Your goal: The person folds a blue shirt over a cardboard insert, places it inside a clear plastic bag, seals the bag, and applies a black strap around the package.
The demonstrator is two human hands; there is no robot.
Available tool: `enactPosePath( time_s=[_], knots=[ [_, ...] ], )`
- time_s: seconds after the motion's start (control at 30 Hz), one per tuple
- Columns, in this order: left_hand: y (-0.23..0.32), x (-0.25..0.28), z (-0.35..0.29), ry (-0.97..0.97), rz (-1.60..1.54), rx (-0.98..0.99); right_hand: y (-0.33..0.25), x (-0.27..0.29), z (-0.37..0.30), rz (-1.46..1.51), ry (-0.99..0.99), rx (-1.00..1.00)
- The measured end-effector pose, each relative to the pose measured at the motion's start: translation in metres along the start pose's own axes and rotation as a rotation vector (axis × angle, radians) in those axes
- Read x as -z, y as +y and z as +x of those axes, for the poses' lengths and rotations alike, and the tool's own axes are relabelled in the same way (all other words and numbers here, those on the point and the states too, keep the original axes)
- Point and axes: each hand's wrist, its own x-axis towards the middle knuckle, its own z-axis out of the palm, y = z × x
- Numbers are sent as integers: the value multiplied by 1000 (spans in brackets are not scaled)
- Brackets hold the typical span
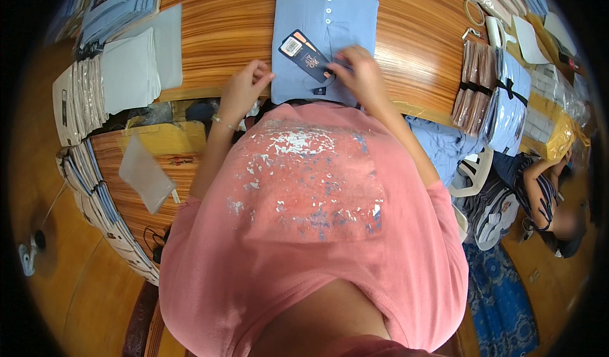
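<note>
A folded light-blue shirt (298,17) lies on the table before me, its buttoned placket running down the middle. On top rests a dark hang tag (311,57) with a white label and orange patches, and a thin dark cord loops around it. My right hand (361,74) is over the shirt's right half, thumb and fingers curled together at the tag's lower right end. What exactly is pinched there is partly hidden. My left hand (244,89) hovers at the shirt's left edge, fingers loosely bent and slightly apart, with nothing visible in them.
Stacks of packed shirts (79,97) and pale sheets (132,68) stand at left. More bundles (507,100) tied with black bands, a white tool handle (498,33) and a yellow-taped package (552,116) lie at right. Beyond a white chair (476,173), another person's arm (539,195) shows.
</note>
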Motion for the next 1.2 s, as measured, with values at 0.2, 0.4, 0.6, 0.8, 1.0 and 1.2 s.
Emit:
enactPosePath(
  time_s=[0.2,0.4,0.6,0.8,1.0,1.2],
  knots=[
    [18,13,33,113,-344,-243,-26,-40,14,-179,-196,-114],
    [42,-22,80,54,54,-716,-20,14,-32,671,-342,-115],
    [44,-53,90,-77,392,-863,-15,29,-63,1054,-212,-461],
    [40,-51,92,-25,250,-944,-20,30,-65,1115,3,-666],
    [52,-50,51,-388,-367,-597,-13,27,-51,1018,193,-521],
    [35,-52,27,-466,-448,-307,-1,24,-50,1138,10,-529]
  ],
)
